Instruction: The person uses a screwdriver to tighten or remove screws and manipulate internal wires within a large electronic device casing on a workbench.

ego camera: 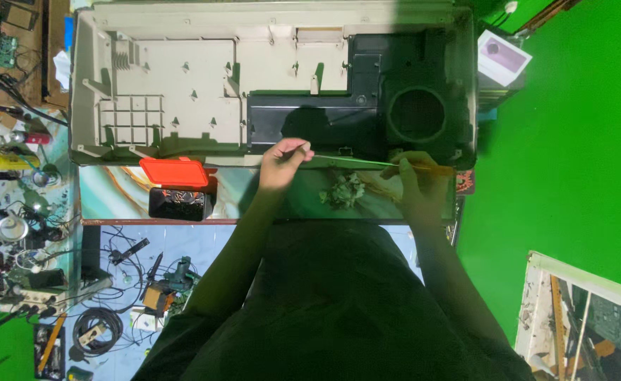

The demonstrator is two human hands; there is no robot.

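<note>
Both hands pinched the long thin greenish strip (353, 164) along the edge of the large beige plastic housing (183, 92): left hand (282, 161), right hand (418, 182), apparently keeping it level.

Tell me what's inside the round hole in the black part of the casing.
Nothing shows inside the round hole of the black section: it is dark in there. The right hand and left hand rest at the casing's near edge.
</note>
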